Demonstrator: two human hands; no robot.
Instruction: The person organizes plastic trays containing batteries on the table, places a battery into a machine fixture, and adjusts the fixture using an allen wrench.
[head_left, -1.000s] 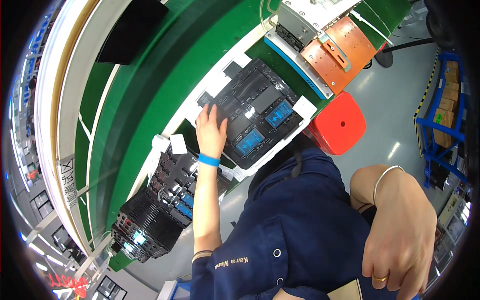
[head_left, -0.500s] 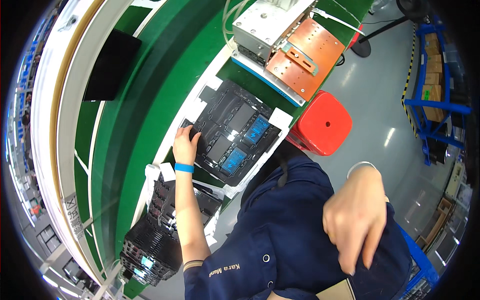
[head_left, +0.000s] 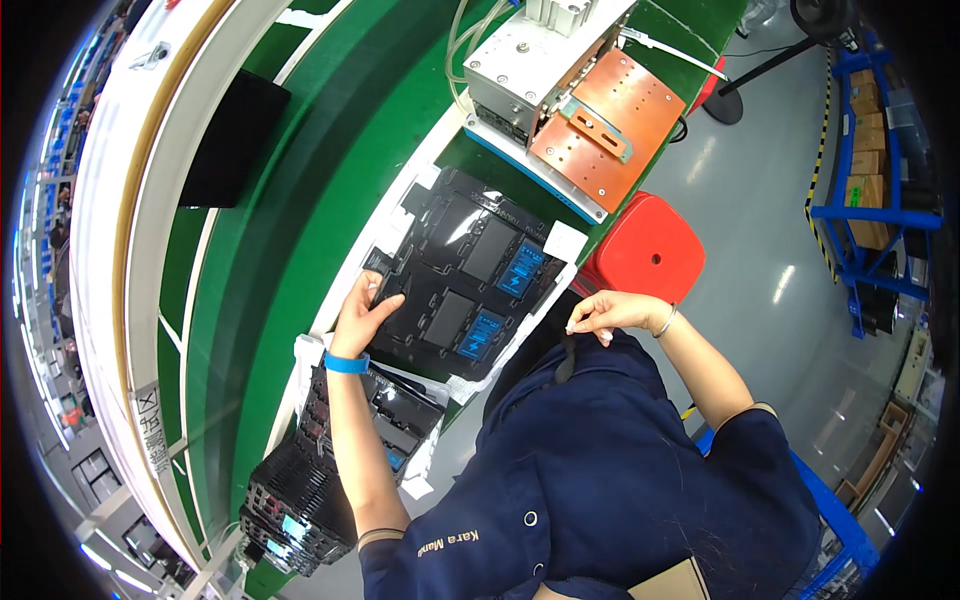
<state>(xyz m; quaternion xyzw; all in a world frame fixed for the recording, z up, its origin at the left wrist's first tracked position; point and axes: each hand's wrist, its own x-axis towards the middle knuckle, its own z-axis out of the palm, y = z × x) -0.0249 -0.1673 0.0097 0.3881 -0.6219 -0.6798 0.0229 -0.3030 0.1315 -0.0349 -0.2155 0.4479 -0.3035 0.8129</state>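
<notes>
The left hand (head_left: pixel 362 310) rests flat, fingers spread, on the near-left corner of the black tray (head_left: pixel 462 270); it presses rather than grips. The right hand (head_left: pixel 605 312) is off the tray, just past its right edge, fingers loosely curled with fingertips pinched together; cannot tell if anything small sits between them. The tray lies on the green surface (head_left: pixel 300 230), on white sheets, with two blue-labelled modules (head_left: pixel 500 300) toward its right side.

Risks, as I judge them: only one hand steadies the tray, at a corner, and the tray's right end sits close to the surface edge above the red stool (head_left: pixel 645 250). A push from the left hand could skid it on the loose white sheets and tip it off. The stack of black trays (head_left: pixel 330 470) on the near side of the tray leans close to the left forearm; an elbow move could knock it.

Hard to make out: the tray's pockets are black on black, so filled versus empty is unclear. The person's dark blue top hides the tray's near-right corner. The copper-plated fixture (head_left: pixel 585 125) beyond the tray is bent by the lens. The stack's lower end fades into the dark rim.
</notes>
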